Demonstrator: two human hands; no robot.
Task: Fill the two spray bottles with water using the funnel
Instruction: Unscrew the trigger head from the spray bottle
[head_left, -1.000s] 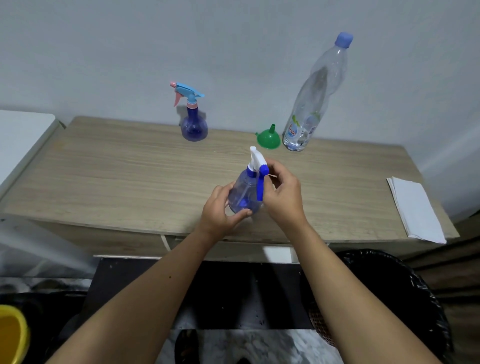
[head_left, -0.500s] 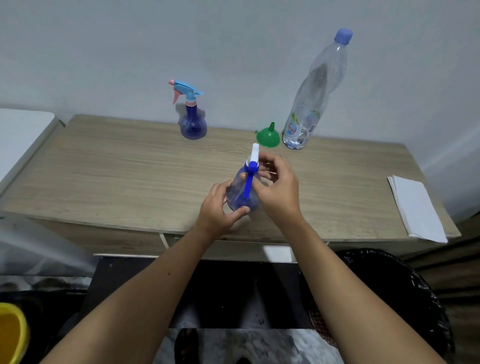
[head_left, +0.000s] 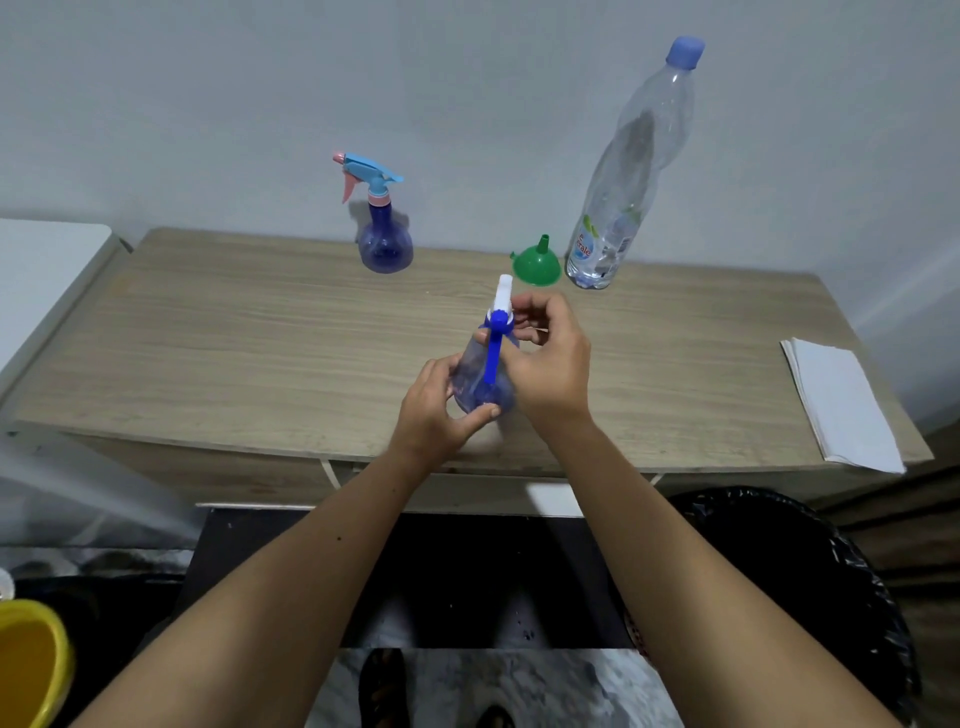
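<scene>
Two spray bottles are in view, both of translucent blue plastic with bulbous bodies. One, the spray bottle with the white nozzle and dark blue trigger (head_left: 485, 364), is near the front middle of the light wooden table (head_left: 249, 332), held between both hands. The left hand (head_left: 436, 410) wraps its fingers and thumb around the round lower body. The right hand (head_left: 550, 358) curls its fingers about the neck, just under the white head; whether the head is loosened cannot be told. This bottle tilts slightly, its trigger facing the camera. No water level can be made out inside it.

The other, the spray bottle with the light blue head and pink trigger (head_left: 384, 228), stands upright near the back edge, well apart from the hands, close to the pale wall (head_left: 260, 93). Its contents cannot be read.

One small green plastic funnel (head_left: 537, 264) sits mouth-down, spout up, at the back of the table, just beside one tall clear plastic water bottle with a blue cap (head_left: 631, 171). That bottle stands capped and appears mostly empty, with some water at its bottom.

One stack of white folded paper (head_left: 841, 405) lies at the table's right end. Below, a black bin liner (head_left: 810, 571) shows at right and part of a yellow container (head_left: 26, 660) at lower left.
</scene>
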